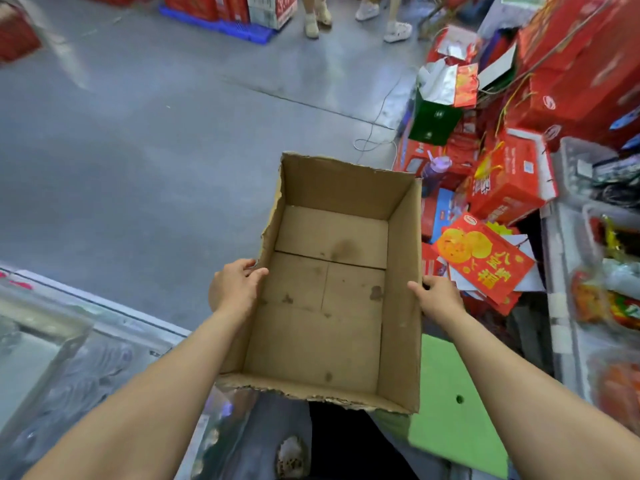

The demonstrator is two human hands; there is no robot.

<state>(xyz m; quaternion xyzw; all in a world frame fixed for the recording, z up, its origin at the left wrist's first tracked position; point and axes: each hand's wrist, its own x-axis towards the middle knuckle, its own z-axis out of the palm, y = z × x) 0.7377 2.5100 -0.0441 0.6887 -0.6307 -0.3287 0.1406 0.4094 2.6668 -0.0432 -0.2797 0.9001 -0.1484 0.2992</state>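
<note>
I hold an empty brown cardboard box [332,289] in front of me, above the floor, its top torn off with ragged edges and its stained bottom showing. My left hand [235,285] grips the left wall, thumb hooked over the rim. On the opposite side, my right hand [438,296] grips the right wall with the thumb inside and the fingers behind it.
Grey concrete floor [156,150] spreads ahead and left. A glass-topped freezer [69,358] stands at lower left. Red gift boxes [512,181] and bags pile up on the right, with a green stool [450,403] below. Two people's feet [346,19] stand far ahead near stacked cartons.
</note>
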